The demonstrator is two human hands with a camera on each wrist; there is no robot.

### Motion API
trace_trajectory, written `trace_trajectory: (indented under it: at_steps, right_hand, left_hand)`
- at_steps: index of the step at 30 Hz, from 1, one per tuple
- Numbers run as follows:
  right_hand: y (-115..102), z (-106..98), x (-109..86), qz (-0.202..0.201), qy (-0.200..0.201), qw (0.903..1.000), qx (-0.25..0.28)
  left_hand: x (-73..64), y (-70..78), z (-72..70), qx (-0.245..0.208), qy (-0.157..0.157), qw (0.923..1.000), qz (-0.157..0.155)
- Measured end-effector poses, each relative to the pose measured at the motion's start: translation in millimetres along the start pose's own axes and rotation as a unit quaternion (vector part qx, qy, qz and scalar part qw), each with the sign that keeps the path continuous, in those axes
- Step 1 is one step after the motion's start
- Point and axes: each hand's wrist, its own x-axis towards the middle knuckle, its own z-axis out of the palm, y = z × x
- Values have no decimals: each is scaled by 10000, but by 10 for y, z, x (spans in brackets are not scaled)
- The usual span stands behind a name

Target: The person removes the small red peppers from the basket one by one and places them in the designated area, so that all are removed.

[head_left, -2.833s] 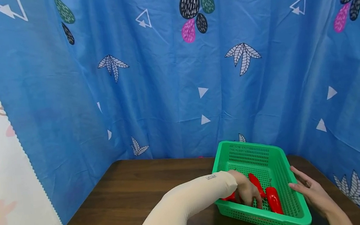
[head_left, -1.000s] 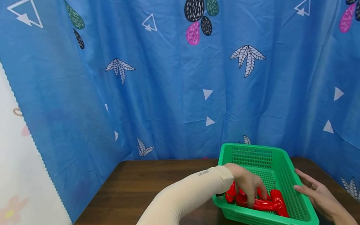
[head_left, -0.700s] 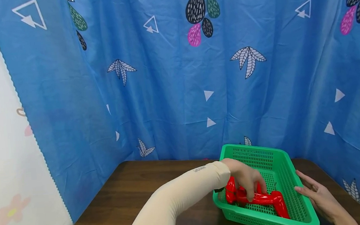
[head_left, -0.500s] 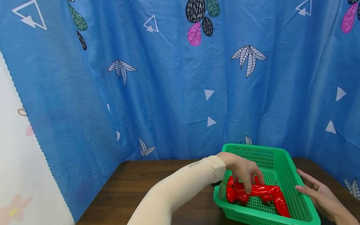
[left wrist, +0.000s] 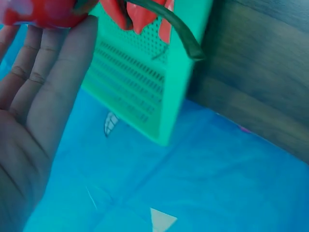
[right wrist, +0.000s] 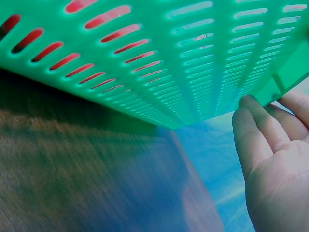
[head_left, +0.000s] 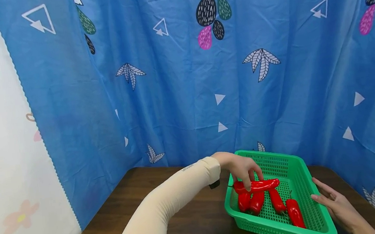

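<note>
1. Well, the dark worktop (head_left: 200,221) carries a green basket (head_left: 273,229) at 4 o'clock
2. Left hand (head_left: 240,166): grip pinching a red pepper (head_left: 257,187), over the basket's 10 o'clock side
3. Right hand (head_left: 337,208): grip relaxed, touching the basket's rim at 3 o'clock
4. Four other peppers (head_left: 258,203) inside, 4 to 9 o'clock

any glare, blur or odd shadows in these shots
Head view: mostly crisp, small glints on the held red pepper. Left wrist view: soft, the left hand dim and bluish, pale glare on that pepper. Right wrist view: the table smeared and murky, darkest just below the green basket.
</note>
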Motion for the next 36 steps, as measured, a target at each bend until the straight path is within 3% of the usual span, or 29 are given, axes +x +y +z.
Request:
trace_trajectory:
  at_steps: [6, 12, 20, 24, 27, 36]
  right_hand:
    - [-22, 5, -2, 30, -6, 9999, -149]
    - [-33, 15, 3, 65, -69, 9999, -134]
    - [-30, 27, 23, 321, -75, 9991, -254]
    - [-24, 23, 22, 332, -66, 9992, -234]
    - [-26, -3, 13, 311, -50, 9993, -221]
    - [-8, -30, 24, 323, -107, 9994, -53]
  left_hand:
    - [-134, -236, -87, -659, 305, 9967, 350]
    - [-271, -503, -133, -1382, 706, 9858, 643]
    - [-475, -884, -107, -1940, 1490, 9681, 550]
    - [-544, -1132, -79, -2325, 1877, 9525, 585]
    - [-576, -1324, -30, -2771, 2123, 9352, 593]
    - [-643, -1764, 256, -3637, 2553, 8958, 97]
